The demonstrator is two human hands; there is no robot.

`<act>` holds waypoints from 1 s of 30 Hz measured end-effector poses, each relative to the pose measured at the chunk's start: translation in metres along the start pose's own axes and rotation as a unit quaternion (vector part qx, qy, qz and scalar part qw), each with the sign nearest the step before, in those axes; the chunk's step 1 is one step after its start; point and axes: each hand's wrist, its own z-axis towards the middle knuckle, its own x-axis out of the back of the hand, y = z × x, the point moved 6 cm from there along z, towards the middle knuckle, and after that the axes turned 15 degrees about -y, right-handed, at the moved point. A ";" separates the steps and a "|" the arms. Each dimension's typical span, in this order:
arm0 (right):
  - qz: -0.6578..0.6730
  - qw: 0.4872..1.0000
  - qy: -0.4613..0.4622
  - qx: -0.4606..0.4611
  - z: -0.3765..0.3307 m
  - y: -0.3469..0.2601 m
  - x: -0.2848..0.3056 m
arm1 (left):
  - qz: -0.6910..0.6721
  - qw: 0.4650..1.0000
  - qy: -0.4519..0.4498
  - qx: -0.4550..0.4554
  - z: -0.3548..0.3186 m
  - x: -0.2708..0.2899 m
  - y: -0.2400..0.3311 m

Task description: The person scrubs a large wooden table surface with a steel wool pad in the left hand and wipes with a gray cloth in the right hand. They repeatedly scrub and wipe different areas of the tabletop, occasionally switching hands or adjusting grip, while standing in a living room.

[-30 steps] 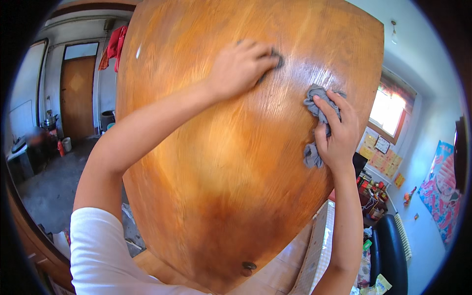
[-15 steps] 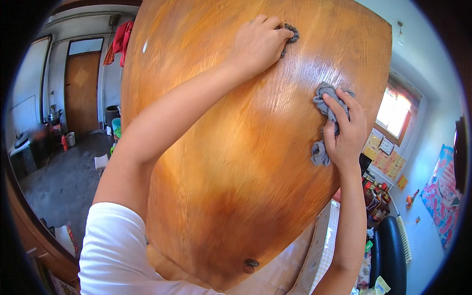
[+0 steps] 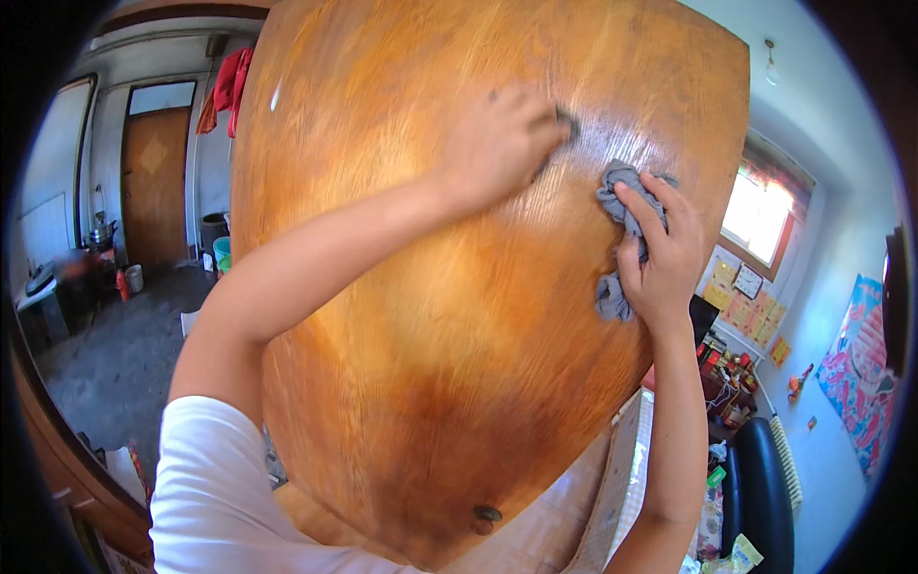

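A large glossy orange-brown wooden panel (image 3: pixel 430 364) fills the middle of the view, close in front of me. My left hand (image 3: pixel 497 143) is up against its upper part, fingers closed around a small dark knob (image 3: pixel 568 124). To the right of it, my right hand (image 3: pixel 662 260) presses a crumpled grey cloth (image 3: pixel 617 196) onto the wood, and a tail of the cloth hangs below my palm. The two hands are about a hand's width apart.
A second small dark knob (image 3: pixel 488 517) sits near the panel's lower end. At the far left is a brown door (image 3: pixel 153 182) and a grey floor with buckets. At the right are a bright window (image 3: pixel 760 215), a cluttered table and a black chair (image 3: pixel 760 497).
My left hand has come down a little on the panel, still at the knob. My right hand with the cloth has shifted slightly downward on the wood.
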 end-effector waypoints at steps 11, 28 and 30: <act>0.001 1.000 0.004 0.001 0.003 -0.002 0.001 | 0.028 0.997 0.037 0.068 0.013 -0.002 -0.021; 0.006 1.000 0.009 -0.003 0.000 -0.004 0.001 | -0.057 0.996 -0.060 -0.045 -0.051 0.002 0.000; -0.001 1.000 0.002 -0.011 -0.003 0.002 0.001 | -0.061 0.997 -0.046 0.004 -0.006 -0.003 -0.017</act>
